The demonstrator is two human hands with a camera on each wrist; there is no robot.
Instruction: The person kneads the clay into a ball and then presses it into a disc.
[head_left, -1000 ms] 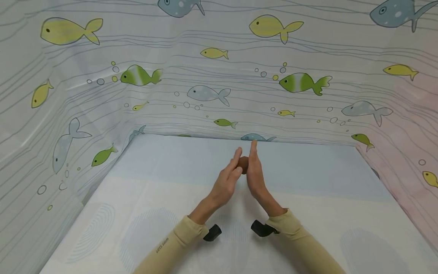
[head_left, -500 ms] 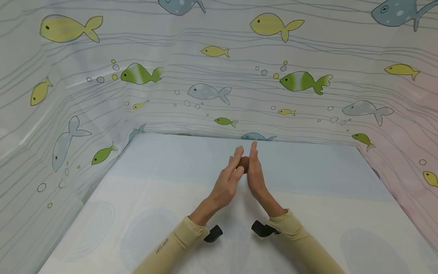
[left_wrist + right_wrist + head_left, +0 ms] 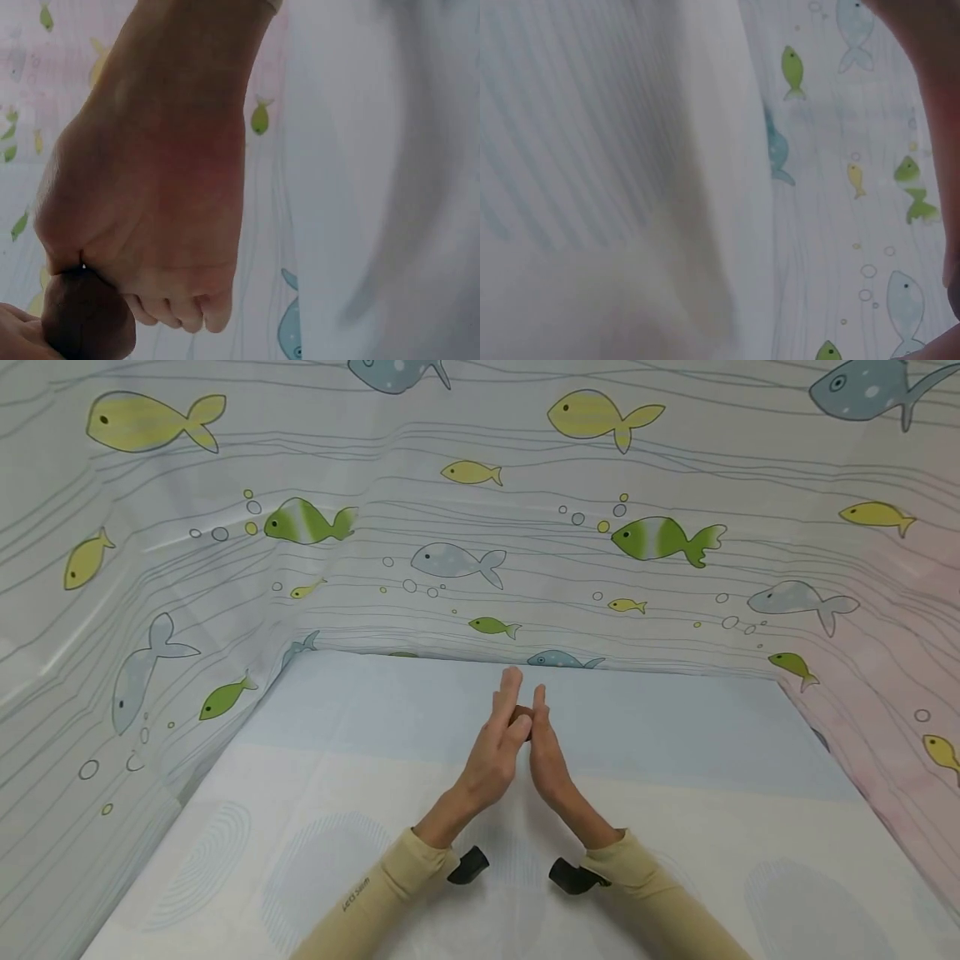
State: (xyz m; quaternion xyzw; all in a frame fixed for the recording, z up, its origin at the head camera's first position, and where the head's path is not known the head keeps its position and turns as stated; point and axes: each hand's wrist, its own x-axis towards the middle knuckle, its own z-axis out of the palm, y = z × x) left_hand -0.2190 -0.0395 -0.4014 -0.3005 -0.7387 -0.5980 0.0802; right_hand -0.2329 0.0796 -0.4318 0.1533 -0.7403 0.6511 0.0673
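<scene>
A brown ball [image 3: 522, 718], creased like modelling clay, sits between my two facing hands. My left hand [image 3: 491, 760] lies along its left side with fingers extended forward. Against the other side rests my right hand [image 3: 550, 760], its fingers straight and set slightly farther back than the left ones. The hands cover most of the ball in the head view. The left wrist view shows the dark ball [image 3: 88, 315] more fully, at the bottom left beside the right palm [image 3: 157, 195]. In the right wrist view, only part of a hand [image 3: 936, 82] shows at the right edge.
Beneath the hands spreads a white and pale blue covered table [image 3: 675, 727]. A curtain printed with fish [image 3: 457, 562] hangs behind it and along both sides. Black wrist devices [image 3: 468, 866] stick out from the beige sleeves [image 3: 397, 885].
My left hand has slid forward while my right hand has drawn back and to the left. The ball has shifted slightly left and is more covered.
</scene>
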